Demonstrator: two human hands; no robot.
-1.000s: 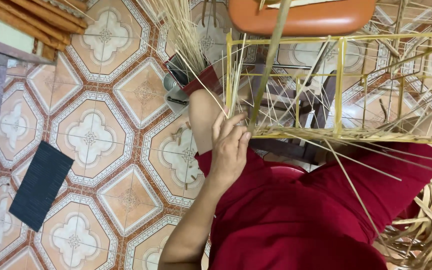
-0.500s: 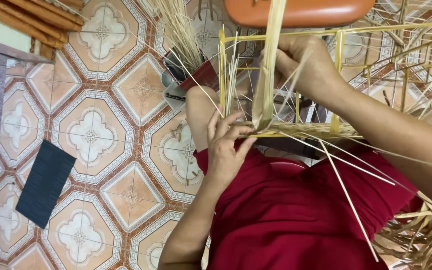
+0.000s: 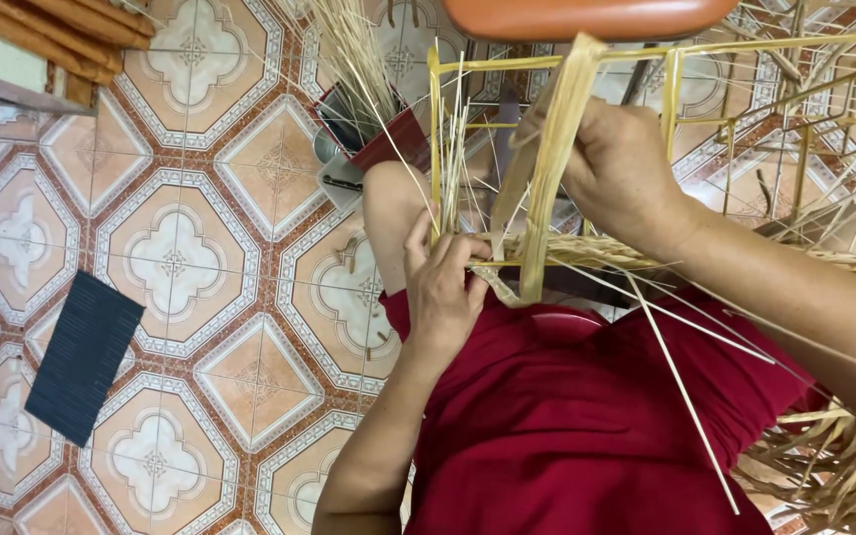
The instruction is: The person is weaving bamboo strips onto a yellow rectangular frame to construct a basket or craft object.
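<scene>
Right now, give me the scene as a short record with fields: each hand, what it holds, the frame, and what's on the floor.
left hand: fingers pinch the woven straw edge at the lower rail of the frame
right hand: shut around a flat band of straw strips that runs down to the weave
frame: thin yellow rods, upright stakes and loose straws sticking out
clothing: red garment over the lap
floor: patterned orange and white tiles
on floor: dark rectangular mat at the left
top edge: orange seat
</scene>
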